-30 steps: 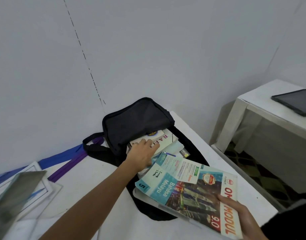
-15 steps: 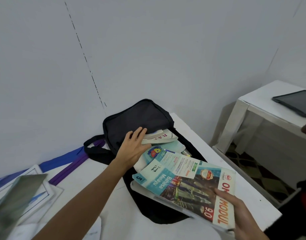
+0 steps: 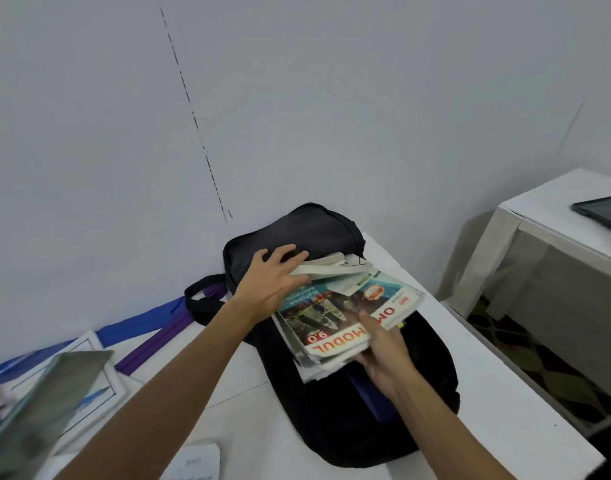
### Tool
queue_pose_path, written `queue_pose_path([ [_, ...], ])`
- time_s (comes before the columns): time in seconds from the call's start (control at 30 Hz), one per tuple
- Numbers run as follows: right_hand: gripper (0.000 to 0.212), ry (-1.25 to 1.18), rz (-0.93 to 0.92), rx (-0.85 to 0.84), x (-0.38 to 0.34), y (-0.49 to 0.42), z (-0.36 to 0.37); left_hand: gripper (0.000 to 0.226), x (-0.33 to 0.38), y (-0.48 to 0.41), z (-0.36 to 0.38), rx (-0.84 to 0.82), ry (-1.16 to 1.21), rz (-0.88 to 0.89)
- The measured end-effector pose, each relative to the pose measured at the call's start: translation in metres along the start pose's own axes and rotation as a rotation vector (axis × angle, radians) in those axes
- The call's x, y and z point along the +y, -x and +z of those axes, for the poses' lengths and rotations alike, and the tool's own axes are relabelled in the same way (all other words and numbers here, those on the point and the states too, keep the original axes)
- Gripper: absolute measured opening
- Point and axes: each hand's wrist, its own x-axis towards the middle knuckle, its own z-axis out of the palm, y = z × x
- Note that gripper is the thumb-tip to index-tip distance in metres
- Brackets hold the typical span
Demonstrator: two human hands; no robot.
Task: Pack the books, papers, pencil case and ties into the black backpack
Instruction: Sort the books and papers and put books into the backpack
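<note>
The black backpack (image 3: 421, 393) lies open on the white table, its flap (image 3: 297, 230) raised against the wall. My right hand (image 3: 380, 355) grips a stack of workbooks, topped by a colourful "MODUL" book (image 3: 338, 317), held over the bag's mouth. My left hand (image 3: 273, 282) rests with fingers spread on the flap's edge and on a white book (image 3: 328, 268) lying inside the bag. A blue tie (image 3: 138, 323) and a purple tie (image 3: 162, 341) lie along the wall to the left. The pencil case is not visible.
Framed papers (image 3: 96, 386) and a blurred greenish sheet (image 3: 44, 410) lie at the left on the table (image 3: 505, 393). A paper slip (image 3: 196, 462) sits near the bottom edge. A second white table (image 3: 539, 209) with a dark tablet (image 3: 605, 209) stands to the right across a gap.
My right hand has pushed the workbook stack forward over the bag's opening. My left hand has shifted from the books up to the flap's edge.
</note>
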Motion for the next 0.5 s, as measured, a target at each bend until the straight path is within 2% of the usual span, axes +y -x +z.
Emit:
queue_pose_path([
  [0.13,0.03,-0.019,0.036,-0.016,0.007,-0.028,0.042,0.041,-0.005,-0.002,-0.004,0.001,0.006,0.048],
  [0.3,0.023,-0.026,0.049,-0.016,0.01,-0.051,0.065,0.039,-0.003,-0.001,-0.002,0.027,0.019,0.053],
  [0.5,0.023,0.305,0.082,0.076,0.013,-0.044,0.034,0.041,0.003,0.002,-0.004,0.027,0.075,0.064],
])
